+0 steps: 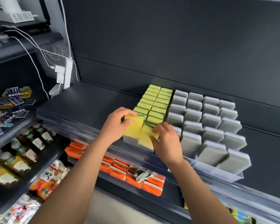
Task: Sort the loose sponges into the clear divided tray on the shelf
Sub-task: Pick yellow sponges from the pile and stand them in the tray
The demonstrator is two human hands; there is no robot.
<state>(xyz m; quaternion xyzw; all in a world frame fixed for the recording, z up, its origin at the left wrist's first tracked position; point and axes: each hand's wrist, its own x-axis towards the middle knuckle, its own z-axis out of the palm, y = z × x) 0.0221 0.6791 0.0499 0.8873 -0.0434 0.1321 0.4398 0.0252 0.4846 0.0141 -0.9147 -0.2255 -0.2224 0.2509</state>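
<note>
Left hand (118,125) grip is clamping a yellow sponge (136,128); right hand (166,141) grip is pinching a second sponge (145,139), partly covering it.

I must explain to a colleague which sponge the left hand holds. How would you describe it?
Find the clear divided tray on the dark shelf: yellow sponges left, grey sponges right. At the front of the leftmost yellow row, the left hand pinches the sponge. Unlike its packed neighbours, it stands raised, showing its broad yellow face, left of the second sponge under the right hand.
</note>
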